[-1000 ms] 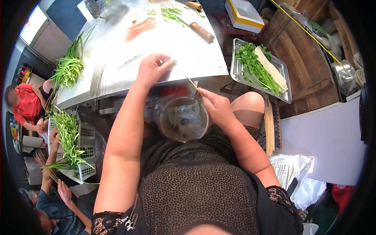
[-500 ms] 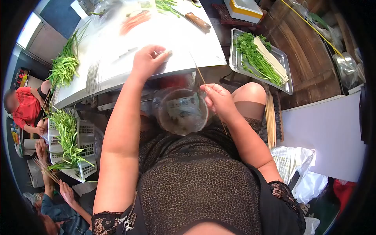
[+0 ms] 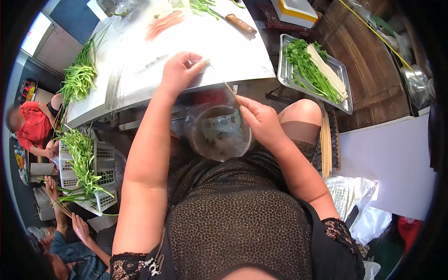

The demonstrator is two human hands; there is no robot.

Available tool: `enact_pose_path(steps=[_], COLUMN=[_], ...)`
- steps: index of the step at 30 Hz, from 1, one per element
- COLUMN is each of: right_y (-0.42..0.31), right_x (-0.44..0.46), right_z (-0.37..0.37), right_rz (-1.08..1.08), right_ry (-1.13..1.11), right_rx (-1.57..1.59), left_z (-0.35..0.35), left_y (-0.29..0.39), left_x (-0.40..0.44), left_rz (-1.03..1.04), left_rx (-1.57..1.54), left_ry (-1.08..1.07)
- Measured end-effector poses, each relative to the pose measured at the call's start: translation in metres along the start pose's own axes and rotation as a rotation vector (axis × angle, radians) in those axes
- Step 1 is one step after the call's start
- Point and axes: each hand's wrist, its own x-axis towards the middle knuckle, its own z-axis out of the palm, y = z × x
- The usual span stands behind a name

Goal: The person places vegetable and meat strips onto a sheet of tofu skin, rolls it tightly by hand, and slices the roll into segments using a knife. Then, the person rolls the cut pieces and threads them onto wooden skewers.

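Note:
My left hand is over the front edge of the white table, its thumb and fingers pinched on a small pale piece whose kind I cannot make out. Lower and to the right, my right hand is closed on a thin bamboo skewer. The skewer points up and left toward the left hand, its tip apart from the pale piece. Between my knees, below both hands, stands a bucket lined with clear plastic, with a printed wrapper inside.
On the table lie orange-pink strips, a wooden-handled knife, a row of skewers and green stalks. A metal tray holds herbs and pale sheets. Bundled skewers stand right. Co-workers sit left, near a white basket.
My right hand has turned the skewer, and its tip has come lower and further left. My left hand keeps its pinch; the whole view has shifted slightly.

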Motion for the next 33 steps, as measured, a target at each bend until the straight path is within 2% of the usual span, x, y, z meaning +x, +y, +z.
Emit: enact_pose_path(steps=[1,5,7,14,23,25,28,33], right_y=[-0.001,0.004,-0.001,0.003,0.000,-0.001,0.002,-0.021], right_x=[0.003,0.009,0.009,0.009,0.007,0.010,0.017,0.023], right_z=[0.000,0.005,0.003,0.006,0.006,0.005,0.009,0.008], right_rz=[0.020,-0.013,0.100,0.058,0.121,0.202,0.125,0.131], right_ry=[-0.006,0.021,-0.009,0.018,0.009,-0.029,0.019,0.006], right_rx=[-0.056,-0.060,-0.053,-0.062,0.036,0.169,0.204,0.044], left_z=[0.001,0.001,0.001,0.000,0.002,0.002,0.001,0.001], left_y=[0.000,0.000,0.001,0.000,-0.004,-0.002,0.001,-0.002], left_x=[0.000,0.000,-0.001,0.001,0.001,0.000,0.000,0.001], left_rz=[0.057,0.065,0.050,-0.027,0.014,0.075,0.061,0.041], left_rx=[0.020,0.029,0.022,0.015,0.066,0.075,0.064,0.041], left_ry=[0.022,0.031,0.011,-0.023,0.004,0.024,0.008,0.001])
